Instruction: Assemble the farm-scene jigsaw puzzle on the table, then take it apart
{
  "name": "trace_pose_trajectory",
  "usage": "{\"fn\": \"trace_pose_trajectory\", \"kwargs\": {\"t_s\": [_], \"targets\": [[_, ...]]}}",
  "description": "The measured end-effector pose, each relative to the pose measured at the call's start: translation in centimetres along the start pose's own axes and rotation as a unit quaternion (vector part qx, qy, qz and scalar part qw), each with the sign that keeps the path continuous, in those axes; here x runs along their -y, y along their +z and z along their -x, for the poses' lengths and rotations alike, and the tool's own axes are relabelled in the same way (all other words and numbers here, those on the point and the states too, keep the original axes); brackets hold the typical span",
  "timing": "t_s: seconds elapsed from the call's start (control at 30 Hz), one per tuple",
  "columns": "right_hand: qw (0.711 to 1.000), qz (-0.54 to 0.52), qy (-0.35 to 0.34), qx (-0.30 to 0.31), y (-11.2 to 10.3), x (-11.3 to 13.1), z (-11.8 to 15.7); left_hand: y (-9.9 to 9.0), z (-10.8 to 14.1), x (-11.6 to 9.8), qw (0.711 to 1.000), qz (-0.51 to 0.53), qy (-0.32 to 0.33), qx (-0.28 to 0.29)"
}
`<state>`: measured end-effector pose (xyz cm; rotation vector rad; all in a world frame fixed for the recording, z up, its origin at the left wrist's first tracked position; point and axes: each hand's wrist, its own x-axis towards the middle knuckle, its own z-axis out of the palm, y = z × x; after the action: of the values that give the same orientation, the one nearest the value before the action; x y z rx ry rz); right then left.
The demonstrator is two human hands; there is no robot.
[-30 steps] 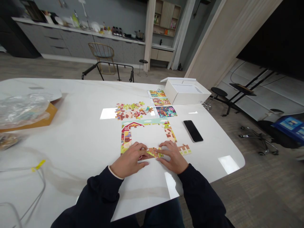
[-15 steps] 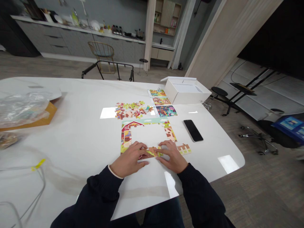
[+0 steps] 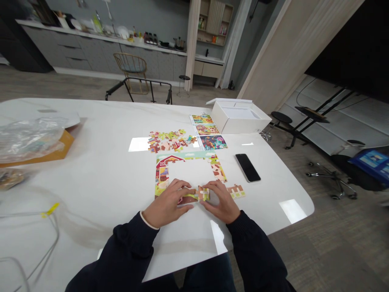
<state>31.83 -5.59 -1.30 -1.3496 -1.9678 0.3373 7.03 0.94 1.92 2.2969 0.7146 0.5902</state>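
A jigsaw puzzle frame with a red barn and green edges lies on the white table, its middle showing bare tabletop. My left hand grips the brown-and-green strip along the near edge, thumb below and fingers above. Between the thumb and fingers of my right hand is a puzzle piece with a white fence pattern, just right of that strip. Beside my right hand lies a joined fence section. Loose puzzle pieces are spread beyond the frame.
A picture sheet lies by an open white box at the back. A black phone rests to the right. Plastic packaging and a cable with a yellow tag are on the left.
My right hand's puzzle piece has come slightly apart from the strip, and a gap shows between them. My left fingers have shifted a little to the right along the strip.
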Motion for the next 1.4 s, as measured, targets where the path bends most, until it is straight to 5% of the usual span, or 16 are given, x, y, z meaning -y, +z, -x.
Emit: {"fn": "trace_pose_trajectory", "kwargs": {"t_s": [0.23, 0.5, 0.8, 1.1, 1.4], "targets": [[0.997, -0.051, 0.003, -0.053, 1.9, 2.6, -0.4, 1.3, -0.3, -0.6, 0.972, 0.188, -0.131, -0.052], [0.983, -0.154, 0.083, -0.060, 2.5, 3.0, -0.4, 1.5, -0.3, -0.2, 0.948, 0.280, -0.140, -0.060], [0.852, -0.447, 0.261, -0.071, 2.9, 3.1, -0.5, 1.5, -0.4, -0.5, 0.955, 0.260, -0.128, -0.061], [0.837, -0.468, 0.285, -0.002, 2.0, 4.1, -0.9, 1.4, -0.6, -0.7, 0.915, 0.353, -0.168, -0.103], [0.830, -0.476, 0.291, -0.020, 2.1, 3.5, -0.8, 1.3, -0.4, -0.7, 0.989, 0.100, -0.059, -0.089]]}}
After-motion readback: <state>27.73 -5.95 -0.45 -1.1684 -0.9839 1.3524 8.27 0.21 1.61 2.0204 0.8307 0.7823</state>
